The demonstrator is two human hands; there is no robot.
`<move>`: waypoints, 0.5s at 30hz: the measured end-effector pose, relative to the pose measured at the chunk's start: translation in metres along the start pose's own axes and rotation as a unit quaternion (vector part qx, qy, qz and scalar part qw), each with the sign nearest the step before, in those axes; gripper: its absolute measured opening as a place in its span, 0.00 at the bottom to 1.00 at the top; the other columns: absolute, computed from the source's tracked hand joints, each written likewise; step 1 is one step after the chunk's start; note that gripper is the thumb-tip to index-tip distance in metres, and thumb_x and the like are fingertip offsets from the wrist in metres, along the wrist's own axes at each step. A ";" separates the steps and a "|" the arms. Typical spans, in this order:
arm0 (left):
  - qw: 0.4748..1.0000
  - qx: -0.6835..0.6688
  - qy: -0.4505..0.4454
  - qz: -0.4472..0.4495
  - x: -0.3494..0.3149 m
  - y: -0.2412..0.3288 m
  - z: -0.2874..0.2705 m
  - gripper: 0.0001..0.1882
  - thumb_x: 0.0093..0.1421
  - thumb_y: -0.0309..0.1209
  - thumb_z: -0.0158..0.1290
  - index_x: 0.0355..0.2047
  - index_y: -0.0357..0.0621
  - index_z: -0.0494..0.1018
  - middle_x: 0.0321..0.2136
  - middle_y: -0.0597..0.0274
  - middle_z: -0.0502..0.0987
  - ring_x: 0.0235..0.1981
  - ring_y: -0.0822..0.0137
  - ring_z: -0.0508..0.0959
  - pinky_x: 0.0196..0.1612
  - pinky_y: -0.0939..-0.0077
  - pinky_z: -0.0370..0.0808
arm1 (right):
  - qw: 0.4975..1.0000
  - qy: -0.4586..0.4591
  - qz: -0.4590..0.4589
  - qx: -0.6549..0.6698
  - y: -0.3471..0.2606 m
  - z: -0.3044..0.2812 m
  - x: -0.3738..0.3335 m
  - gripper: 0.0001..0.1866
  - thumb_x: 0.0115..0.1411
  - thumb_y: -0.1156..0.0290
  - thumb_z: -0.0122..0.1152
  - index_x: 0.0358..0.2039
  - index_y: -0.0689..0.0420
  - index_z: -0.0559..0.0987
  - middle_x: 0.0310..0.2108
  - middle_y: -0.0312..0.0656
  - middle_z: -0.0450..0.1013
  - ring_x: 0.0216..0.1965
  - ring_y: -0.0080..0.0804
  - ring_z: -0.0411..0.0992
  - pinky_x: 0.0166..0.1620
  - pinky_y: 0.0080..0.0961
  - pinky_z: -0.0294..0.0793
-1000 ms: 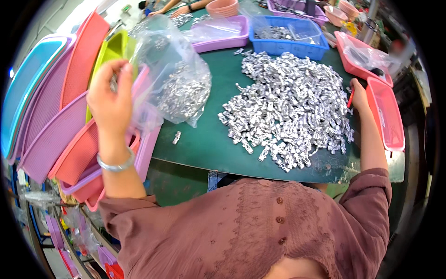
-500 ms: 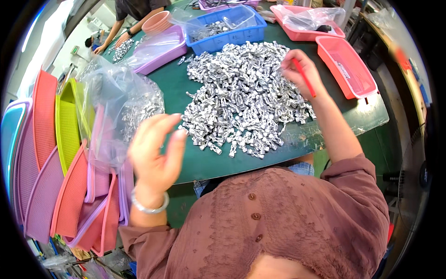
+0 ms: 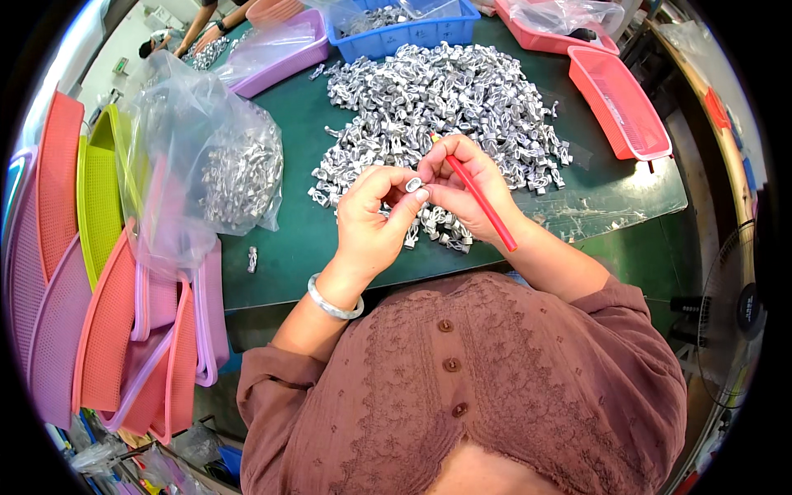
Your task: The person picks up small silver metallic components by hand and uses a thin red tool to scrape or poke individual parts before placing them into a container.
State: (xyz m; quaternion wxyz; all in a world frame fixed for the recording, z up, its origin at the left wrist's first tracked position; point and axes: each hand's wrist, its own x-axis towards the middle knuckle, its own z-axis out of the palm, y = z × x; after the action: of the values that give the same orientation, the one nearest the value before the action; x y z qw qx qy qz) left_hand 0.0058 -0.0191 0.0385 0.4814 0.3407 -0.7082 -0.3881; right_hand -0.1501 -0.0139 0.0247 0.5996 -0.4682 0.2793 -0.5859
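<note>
Both my hands meet over the near part of a large pile of small grey-and-white looped pieces, like short bundled cables (image 3: 445,99). My left hand (image 3: 371,214) pinches one small looped piece (image 3: 414,185) between thumb and forefinger. My right hand (image 3: 470,186) holds a slim red stick, like a pencil (image 3: 487,206), slanting across the palm. Its yellowish tip points up and away from me. My right thumb and forefinger are pressed together right beside the small piece; whether they grip it too is hidden.
A clear plastic bag (image 3: 177,157) with more pieces stands left, near a single loose piece (image 3: 252,260). Colourful plastic baskets (image 3: 107,330) are stacked at far left. A blue bin (image 3: 404,37), a purple tray (image 3: 280,54) and pink trays (image 3: 619,99) line the back. Another person's arms (image 3: 219,25) work at the far left.
My right hand has come back from the far right of the pile, still with the red stick. My left hand has moved right, and both now meet at a small looped piece.
</note>
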 end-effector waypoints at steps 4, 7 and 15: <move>0.998 0.049 0.014 0.042 -0.001 0.000 -0.001 0.06 0.50 0.21 0.56 0.30 0.38 0.73 0.25 0.65 0.72 0.23 0.78 0.69 0.26 0.86 0.66 | 1.000 -0.004 0.005 -0.014 0.005 0.002 -0.001 0.13 0.49 0.85 0.54 0.34 0.56 0.67 0.32 0.32 0.65 0.34 0.17 0.65 0.40 0.16 0.67; 0.995 0.070 0.017 0.067 0.000 -0.001 -0.001 0.06 0.49 0.21 0.56 0.29 0.38 0.73 0.24 0.64 0.71 0.22 0.77 0.69 0.25 0.85 0.66 | 0.999 -0.009 0.002 -0.034 0.008 0.000 0.000 0.13 0.49 0.85 0.54 0.34 0.56 0.67 0.32 0.32 0.66 0.34 0.17 0.65 0.40 0.16 0.67; 0.999 0.042 0.003 0.011 0.002 -0.009 0.000 0.03 0.51 0.23 0.54 0.28 0.39 0.72 0.23 0.66 0.72 0.21 0.78 0.68 0.25 0.87 0.65 | 0.999 -0.005 0.040 -0.027 0.010 -0.004 -0.004 0.11 0.52 0.81 0.56 0.34 0.57 0.67 0.29 0.33 0.67 0.31 0.18 0.66 0.35 0.16 0.68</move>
State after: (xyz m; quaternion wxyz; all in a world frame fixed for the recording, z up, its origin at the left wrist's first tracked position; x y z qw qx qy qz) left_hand 0.0060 -0.0247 0.0318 0.4730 0.3539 -0.7262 -0.3517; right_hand -0.1500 -0.0122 0.0138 0.6114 -0.4750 0.3106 -0.5514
